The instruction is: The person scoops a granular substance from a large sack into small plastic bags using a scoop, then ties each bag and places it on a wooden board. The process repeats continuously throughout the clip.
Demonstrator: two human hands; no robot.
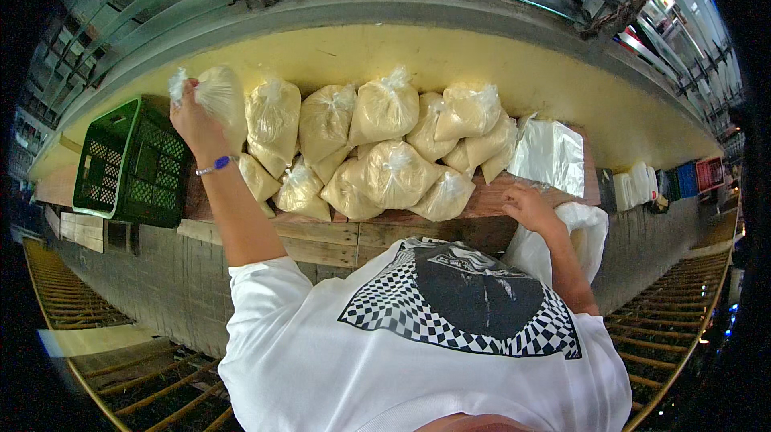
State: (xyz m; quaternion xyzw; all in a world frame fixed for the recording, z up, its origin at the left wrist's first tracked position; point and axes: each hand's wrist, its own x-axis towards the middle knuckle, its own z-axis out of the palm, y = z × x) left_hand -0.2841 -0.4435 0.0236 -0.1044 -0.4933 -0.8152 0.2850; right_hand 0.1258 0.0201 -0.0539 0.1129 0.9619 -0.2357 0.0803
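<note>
My left hand (194,116) grips the knotted top of a clear plastic bag (223,98) with pale contents, beside the row of filled bags. Several similar knotted bags (385,107) of a pale yellowish, powdery or grainy material lie piled along a reddish-brown wooden bench (489,198) against the yellow wall. My right hand (530,206) rests over the bench's near edge at the right, fingers slightly curled, with nothing seen in it. Just behind it lies a stack of flat, shiny plastic bags (551,152). A white translucent sack (589,239) stands below, partly hidden by my right forearm.
A green plastic crate (129,161) sits at the bench's left end. Wooden planks (313,242) run below the front edge. White containers (635,185), a blue crate (685,180) and a red crate (709,174) stand at the far right. Yellow railings (668,335) lie behind me on both sides.
</note>
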